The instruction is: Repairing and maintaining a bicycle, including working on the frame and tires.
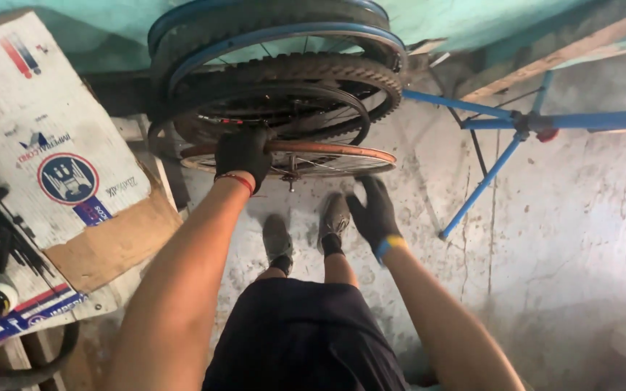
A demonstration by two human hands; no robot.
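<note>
The near rim of a bare orange-brown wheel [342, 153] is clasped by the left hand [243, 154], which is gloved in black, its fingers curled over the rim's left end. The wheel is held almost flat, its long axis running left to right, and is seen nearly edge-on with thin spokes and a hub showing beneath. It is positioned in front of a stack of tyred wheels [284, 65] (a blue-rimmed one at the far side, a knobby-treaded one nearer) leaned against the far wall. The left forearm is stretched forward and slightly rightward, a red band at its wrist. The right hand [374, 212], also black-gloved with a yellow-and-blue cuff, is held below the wheel's right part with fingers spread wide and nothing gripped; whether a fingertip touches the rim cannot quite be told. The right forearm is angled forward and leftward. Two grey shoes [306, 232] are seen on the concrete floor [566, 239] between the arms. A blue repair stand [501, 145] is set at the right, and printed cardboard [52, 145] lies at the left.
</note>
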